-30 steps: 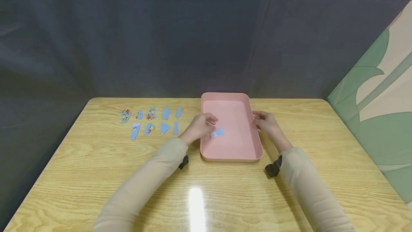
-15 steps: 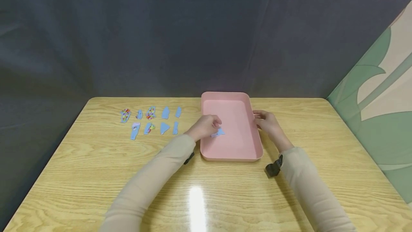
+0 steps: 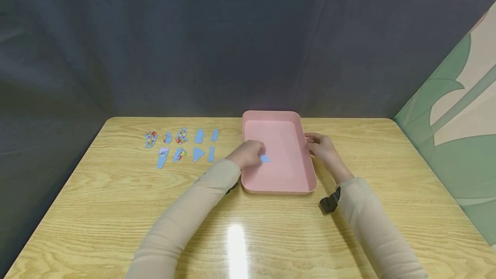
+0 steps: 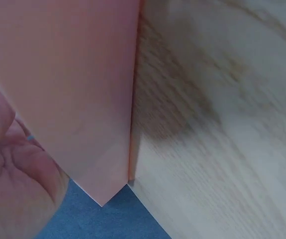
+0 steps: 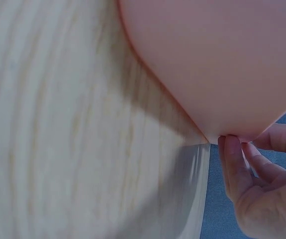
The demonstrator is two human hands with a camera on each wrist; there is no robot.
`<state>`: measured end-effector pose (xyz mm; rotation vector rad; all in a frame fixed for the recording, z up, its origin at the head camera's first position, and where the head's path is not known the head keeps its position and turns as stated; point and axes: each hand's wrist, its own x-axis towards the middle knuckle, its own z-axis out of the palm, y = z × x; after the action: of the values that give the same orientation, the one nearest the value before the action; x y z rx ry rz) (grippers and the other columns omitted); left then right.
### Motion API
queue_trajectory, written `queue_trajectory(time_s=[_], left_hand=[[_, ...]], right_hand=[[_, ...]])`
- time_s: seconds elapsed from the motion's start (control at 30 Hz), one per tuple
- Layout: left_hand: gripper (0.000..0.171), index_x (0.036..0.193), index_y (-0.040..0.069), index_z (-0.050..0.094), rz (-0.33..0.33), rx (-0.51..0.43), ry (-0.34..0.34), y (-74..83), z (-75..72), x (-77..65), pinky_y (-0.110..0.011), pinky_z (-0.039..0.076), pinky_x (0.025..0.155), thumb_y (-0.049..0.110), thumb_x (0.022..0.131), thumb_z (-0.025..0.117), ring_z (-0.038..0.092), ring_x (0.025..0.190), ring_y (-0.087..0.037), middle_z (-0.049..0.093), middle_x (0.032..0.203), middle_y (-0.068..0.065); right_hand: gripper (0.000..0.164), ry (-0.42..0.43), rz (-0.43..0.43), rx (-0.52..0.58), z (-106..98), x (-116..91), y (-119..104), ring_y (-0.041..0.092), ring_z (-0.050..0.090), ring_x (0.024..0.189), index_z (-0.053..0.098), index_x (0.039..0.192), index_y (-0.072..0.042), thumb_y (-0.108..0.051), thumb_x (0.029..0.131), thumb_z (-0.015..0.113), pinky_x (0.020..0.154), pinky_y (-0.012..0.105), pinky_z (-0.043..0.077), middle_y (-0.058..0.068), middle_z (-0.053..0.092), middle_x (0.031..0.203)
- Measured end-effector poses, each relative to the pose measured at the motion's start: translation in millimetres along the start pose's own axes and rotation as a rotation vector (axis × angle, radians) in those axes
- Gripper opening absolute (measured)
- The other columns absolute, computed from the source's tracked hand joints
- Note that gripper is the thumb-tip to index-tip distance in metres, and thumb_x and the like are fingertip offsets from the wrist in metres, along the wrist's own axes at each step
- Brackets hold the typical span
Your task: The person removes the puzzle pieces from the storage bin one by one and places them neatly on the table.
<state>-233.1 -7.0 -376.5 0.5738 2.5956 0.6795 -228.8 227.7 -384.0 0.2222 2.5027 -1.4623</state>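
Observation:
My left hand reaches over the left wall of a pink tray, its fingers bent down at the tray floor. Just beside those fingers, part of a light-blue jigsaw piece shows. The tray wall hides the left fingertips in the left wrist view, so whether they pinch a piece is unclear. My right hand holds the right wall of the tray, and in the right wrist view its thumb and fingers close on the rim.
Left of the tray, several jigsaw pieces lie apart in two rows, among them a multicoloured piece and a plain blue one. They rest on a wooden table. A dark curtain hangs behind.
My left hand has moved slightly right and down into the tray, now covering the pale jigsaw piece that showed before. The right hand and the tray have stayed put.

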Motion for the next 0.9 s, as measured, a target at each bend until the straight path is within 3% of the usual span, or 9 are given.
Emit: queue_trajectory(time_s=[0.2, 0.37, 0.57, 0.9], left_hand=[[0.036, 0.118, 0.004, 0.063, 0.014, 0.077, -0.002, 0.7, 2.0, 0.1, -0.032, 0.050, 0.096, 0.001, 0.083, 0.067, 0.062, 0.109, -0.021, 0.068, 0.114, -0.008], [0.035, 0.116, 0.006, 0.065, 0.034, 0.105, -0.005, 0.5, 3.7, -0.8, -0.031, 0.051, 0.093, 0.001, 0.082, 0.067, 0.061, 0.104, -0.019, 0.069, 0.111, -0.006], [0.028, 0.108, 0.007, 0.067, 0.063, 0.094, -0.002, -0.1, 3.4, -2.2, -0.029, 0.050, 0.086, 0.000, 0.080, 0.069, 0.056, 0.092, -0.016, 0.069, 0.103, -0.006], [0.012, 0.099, 0.007, 0.067, 0.125, -0.001, -0.005, -3.6, 5.0, -5.1, -0.027, 0.050, 0.083, 0.003, 0.089, 0.063, 0.057, 0.091, -0.016, 0.068, 0.101, -0.007]], right_hand=[[0.047, 0.006, -0.008, -0.004, -0.3, 0.7, 0.5, 0.029, 0.051, 0.116, 0.037, 0.142, 0.005, -0.005, 0.096, 0.042, 0.085, 0.019, 0.052, 0.027, 0.046, 0.135], [0.047, 0.001, -0.005, -0.007, 0.3, 0.9, 0.7, 0.030, 0.051, 0.118, 0.037, 0.142, 0.006, -0.005, 0.096, 0.041, 0.092, 0.027, 0.052, 0.027, 0.046, 0.135], [0.047, 0.002, 0.004, -0.008, 0.2, 0.1, -0.3, 0.032, 0.050, 0.119, 0.037, 0.142, 0.006, -0.004, 0.097, 0.041, 0.100, 0.036, 0.050, 0.028, 0.045, 0.136], [0.047, -0.005, 0.026, 0.005, 0.6, -1.6, -2.8, 0.034, 0.049, 0.122, 0.035, 0.143, 0.005, -0.005, 0.098, 0.041, 0.106, 0.043, 0.045, 0.028, 0.044, 0.138]])
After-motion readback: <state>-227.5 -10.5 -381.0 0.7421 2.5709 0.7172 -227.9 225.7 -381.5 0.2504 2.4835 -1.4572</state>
